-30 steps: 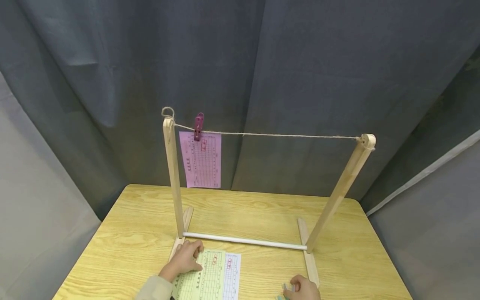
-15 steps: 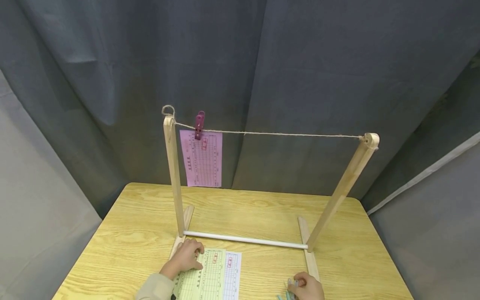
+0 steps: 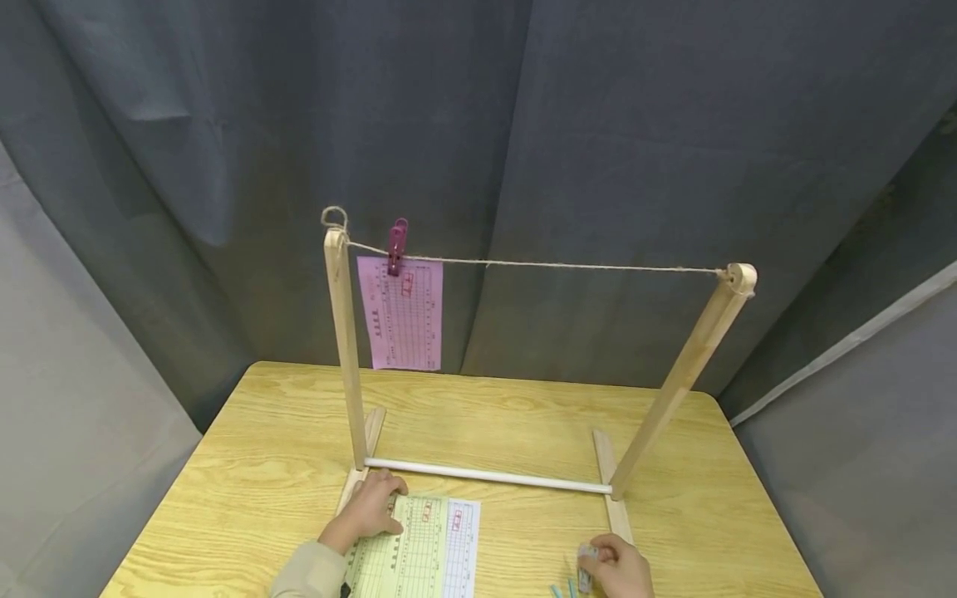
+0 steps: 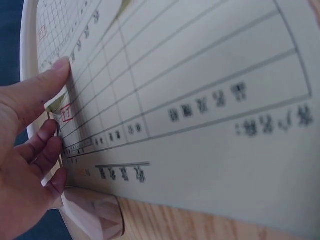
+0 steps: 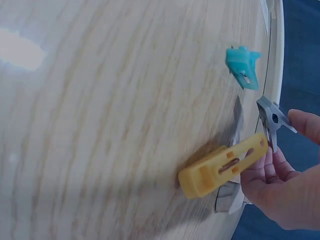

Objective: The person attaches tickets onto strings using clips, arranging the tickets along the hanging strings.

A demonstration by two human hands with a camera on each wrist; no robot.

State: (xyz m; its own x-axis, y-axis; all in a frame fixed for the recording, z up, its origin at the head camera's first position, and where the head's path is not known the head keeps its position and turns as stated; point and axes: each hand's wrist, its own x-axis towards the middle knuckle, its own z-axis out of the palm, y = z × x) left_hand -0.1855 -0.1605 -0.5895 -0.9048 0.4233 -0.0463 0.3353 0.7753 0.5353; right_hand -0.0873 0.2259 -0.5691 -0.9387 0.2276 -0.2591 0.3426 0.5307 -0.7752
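Observation:
My left hand (image 3: 370, 508) rests on a pale yellow-green printed form (image 3: 419, 552), which overlaps a white form (image 3: 465, 544). In the left wrist view, the thumb (image 4: 52, 80) touches the sheet, and the loosely bent fingers (image 4: 47, 145) lie along its edge. Over at the right, my right hand (image 3: 619, 566) pinches a grey clothespin (image 5: 272, 119) by its handle end, between thumb and fingers. A yellow clothespin (image 5: 222, 167) lies right beside those fingers in the right wrist view, and a teal clothespin (image 5: 243, 67) lies beyond.
A wooden frame with a left post (image 3: 344, 349) and right post (image 3: 682, 374) stands on the table (image 3: 493, 415). String (image 3: 561, 266) spans the posts. A purple clothespin (image 3: 396, 247) holds a pink form (image 3: 404, 316) on it. A white rod (image 3: 486, 476) joins the bases.
My right hand has moved slightly right and away from me, bringing the grey clothespin clearly into view, off from the teal ones. My left hand has stayed on the paper.

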